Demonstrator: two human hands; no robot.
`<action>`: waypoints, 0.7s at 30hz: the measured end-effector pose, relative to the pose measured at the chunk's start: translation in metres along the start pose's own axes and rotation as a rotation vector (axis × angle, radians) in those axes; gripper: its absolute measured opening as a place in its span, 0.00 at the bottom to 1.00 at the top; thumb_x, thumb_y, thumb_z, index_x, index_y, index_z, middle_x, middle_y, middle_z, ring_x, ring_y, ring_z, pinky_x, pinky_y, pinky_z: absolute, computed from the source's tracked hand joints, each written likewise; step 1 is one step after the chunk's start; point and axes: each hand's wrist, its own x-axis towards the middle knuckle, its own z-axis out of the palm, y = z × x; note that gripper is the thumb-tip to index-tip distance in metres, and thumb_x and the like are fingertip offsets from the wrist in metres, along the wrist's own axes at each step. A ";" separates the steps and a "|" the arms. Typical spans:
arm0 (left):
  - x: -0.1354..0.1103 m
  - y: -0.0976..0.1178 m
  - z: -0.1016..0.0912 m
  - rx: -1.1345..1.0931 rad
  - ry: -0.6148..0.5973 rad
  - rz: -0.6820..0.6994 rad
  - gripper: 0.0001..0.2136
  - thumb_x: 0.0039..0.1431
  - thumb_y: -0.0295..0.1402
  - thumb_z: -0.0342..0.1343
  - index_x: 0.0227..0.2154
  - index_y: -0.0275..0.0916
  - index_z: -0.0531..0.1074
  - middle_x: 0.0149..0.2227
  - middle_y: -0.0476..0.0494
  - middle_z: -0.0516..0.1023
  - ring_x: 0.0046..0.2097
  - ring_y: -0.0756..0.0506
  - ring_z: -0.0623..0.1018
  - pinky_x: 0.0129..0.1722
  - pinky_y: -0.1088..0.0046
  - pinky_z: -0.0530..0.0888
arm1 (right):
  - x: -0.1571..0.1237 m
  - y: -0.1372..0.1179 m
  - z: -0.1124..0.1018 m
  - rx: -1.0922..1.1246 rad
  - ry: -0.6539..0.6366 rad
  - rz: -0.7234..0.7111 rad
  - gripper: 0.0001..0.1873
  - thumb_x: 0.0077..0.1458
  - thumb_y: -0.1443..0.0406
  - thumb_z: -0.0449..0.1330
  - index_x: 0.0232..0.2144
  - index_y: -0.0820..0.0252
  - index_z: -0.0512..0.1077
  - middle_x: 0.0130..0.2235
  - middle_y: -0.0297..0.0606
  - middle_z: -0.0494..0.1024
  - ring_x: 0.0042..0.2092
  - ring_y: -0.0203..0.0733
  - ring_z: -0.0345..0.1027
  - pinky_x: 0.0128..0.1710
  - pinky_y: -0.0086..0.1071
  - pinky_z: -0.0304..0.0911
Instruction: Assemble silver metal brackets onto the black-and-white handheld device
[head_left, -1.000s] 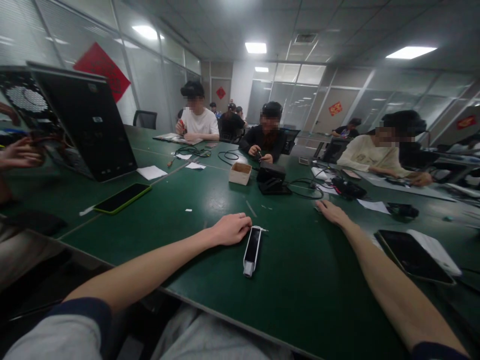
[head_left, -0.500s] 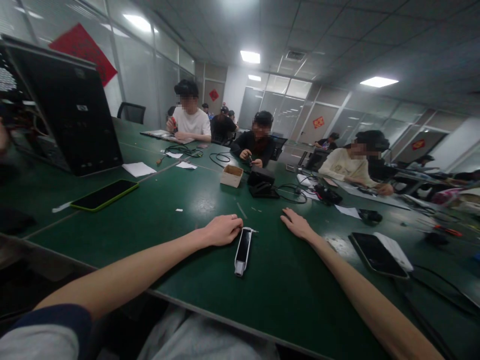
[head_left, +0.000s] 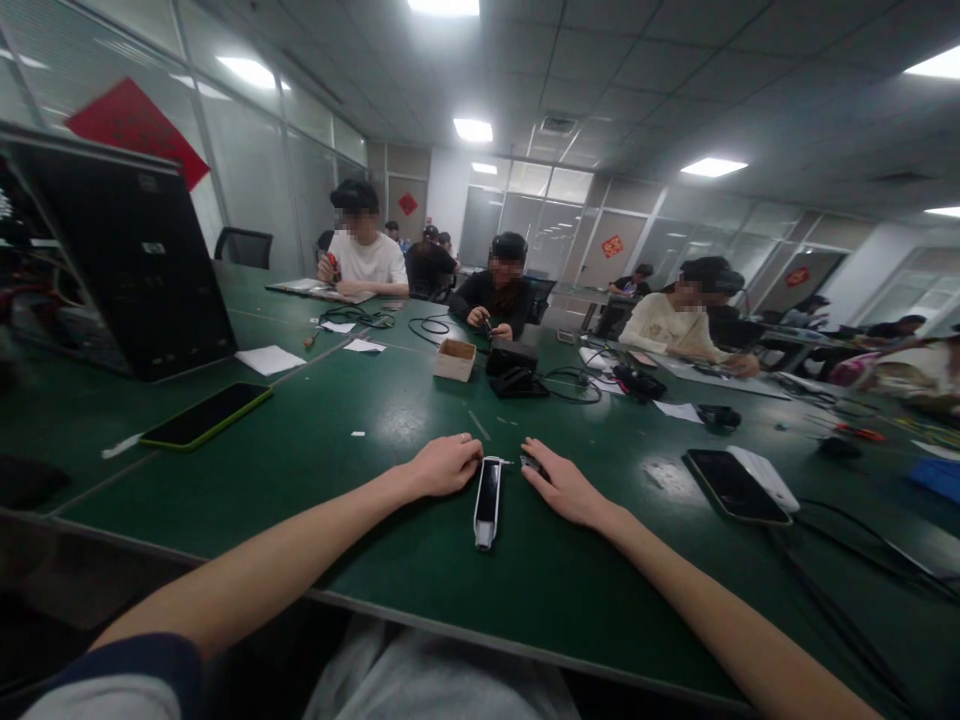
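A narrow white device with a black face (head_left: 487, 501) lies lengthwise on the green table (head_left: 390, 400) in front of me. My left hand (head_left: 444, 464) rests loosely curled on the table against the device's upper left side. My right hand (head_left: 561, 483) lies on the table just right of the device, fingers stretched toward its top end, where a thin metal tip sticks out. A small dark thing shows under the right fingertips; I cannot make out what it is.
A green-cased phone (head_left: 207, 414) lies at left, a black monitor (head_left: 124, 250) behind it. A cardboard box (head_left: 454, 359), a black gadget with cables (head_left: 514, 372), and a dark tablet (head_left: 733, 486) on a white pad surround me. Three people sit across the table.
My right hand has slid left across the table from far right to just beside the white device. My left hand stays put. The view has shifted rightward.
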 end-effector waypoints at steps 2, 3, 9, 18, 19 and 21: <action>0.000 -0.001 0.000 -0.004 -0.005 -0.002 0.08 0.62 0.29 0.46 0.38 0.40 0.70 0.38 0.44 0.74 0.37 0.45 0.75 0.36 0.71 0.70 | 0.000 0.003 -0.006 0.015 0.011 -0.045 0.27 0.64 0.53 0.47 0.59 0.61 0.63 0.63 0.47 0.60 0.64 0.48 0.52 0.63 0.49 0.50; 0.000 -0.001 0.000 -0.005 -0.008 -0.002 0.08 0.62 0.29 0.46 0.38 0.40 0.70 0.38 0.44 0.73 0.37 0.45 0.75 0.35 0.71 0.70 | 0.001 0.006 -0.010 0.014 0.026 -0.069 0.25 0.64 0.55 0.47 0.58 0.61 0.64 0.62 0.47 0.62 0.63 0.48 0.55 0.62 0.48 0.51; 0.000 -0.003 0.001 0.000 0.002 0.020 0.07 0.62 0.30 0.46 0.37 0.40 0.69 0.38 0.43 0.73 0.36 0.45 0.74 0.33 0.71 0.69 | 0.001 0.029 -0.036 -0.101 0.072 -0.162 0.18 0.58 0.70 0.49 0.48 0.64 0.71 0.49 0.46 0.74 0.51 0.46 0.67 0.55 0.45 0.61; 0.000 -0.003 0.001 -0.021 0.014 0.005 0.07 0.62 0.32 0.47 0.37 0.39 0.69 0.37 0.44 0.74 0.35 0.46 0.74 0.32 0.71 0.69 | 0.000 0.032 -0.046 -0.222 -0.060 -0.162 0.19 0.55 0.71 0.51 0.45 0.59 0.75 0.46 0.43 0.74 0.47 0.45 0.68 0.50 0.40 0.63; 0.000 -0.002 0.001 -0.018 0.014 0.001 0.07 0.62 0.32 0.47 0.37 0.39 0.69 0.37 0.44 0.74 0.35 0.46 0.75 0.32 0.71 0.69 | 0.001 0.033 -0.046 -0.228 -0.073 -0.159 0.18 0.55 0.71 0.51 0.45 0.58 0.75 0.46 0.42 0.74 0.47 0.45 0.68 0.50 0.39 0.63; 0.000 -0.002 0.001 0.000 0.013 -0.006 0.07 0.62 0.31 0.47 0.37 0.39 0.69 0.38 0.44 0.74 0.36 0.45 0.75 0.33 0.71 0.69 | 0.002 0.033 -0.046 -0.234 -0.085 -0.154 0.17 0.56 0.70 0.52 0.45 0.58 0.75 0.46 0.42 0.74 0.47 0.44 0.68 0.50 0.37 0.63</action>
